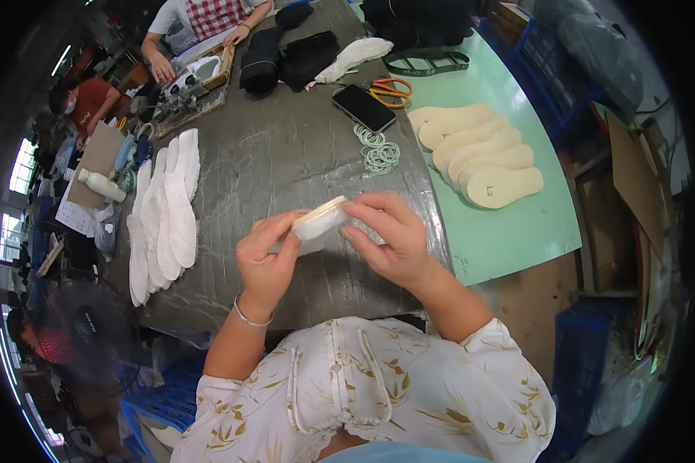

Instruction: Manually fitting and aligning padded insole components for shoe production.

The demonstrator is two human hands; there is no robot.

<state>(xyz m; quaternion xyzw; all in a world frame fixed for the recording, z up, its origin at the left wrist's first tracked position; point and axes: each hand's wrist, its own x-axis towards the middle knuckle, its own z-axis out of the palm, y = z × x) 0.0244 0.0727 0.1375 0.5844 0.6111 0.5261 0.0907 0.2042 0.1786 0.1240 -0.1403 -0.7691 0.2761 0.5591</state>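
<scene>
Between my hands is a cream insole with a white fabric layer around or against it (pixel 319 224), its edge turned up toward me. My left hand (pixel 264 258) grips its left end between thumb and fingers. My right hand (pixel 394 238) pinches the other end with thumb and forefinger. On the table to the left lie several long white padded sole-shaped pieces (pixel 179 208), overlapping side by side. Several cream insoles (pixel 504 187) are fanned out on the green board to the right, the nearest bearing a dark mark.
Beyond my hands lie pale green rubber bands (pixel 380 157), a black phone (pixel 364 107) and orange-handled scissors (pixel 391 92). Black bundles (pixel 261 62) and a white piece (pixel 355 59) are farther back. A co-worker's hands (pixel 162 68) work at the far left. The green board (pixel 510 251) borders the dark table.
</scene>
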